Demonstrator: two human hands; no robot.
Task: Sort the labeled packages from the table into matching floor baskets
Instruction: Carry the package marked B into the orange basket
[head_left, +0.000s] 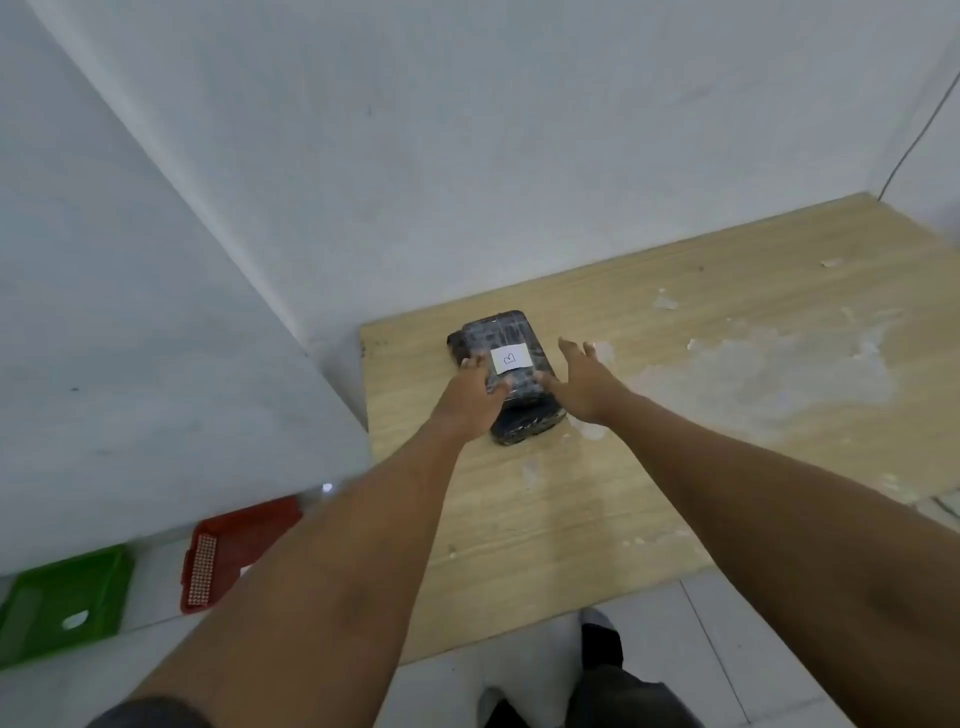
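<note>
A black wrapped package (514, 410) with a white paper label (510, 359) lies near the far left corner of the wooden table (675, 415). My left hand (475, 397) rests on the package's left side, thumb across its top. My right hand (584, 382) is at its right side with fingers spread, thumb touching the top edge. A red basket (234, 545) and a green basket (62, 603) stand on the floor at the lower left.
White walls close in behind the table and to the left. The table top has pale worn patches on its right half. Tiled floor and my feet (597, 649) show below the table's front edge.
</note>
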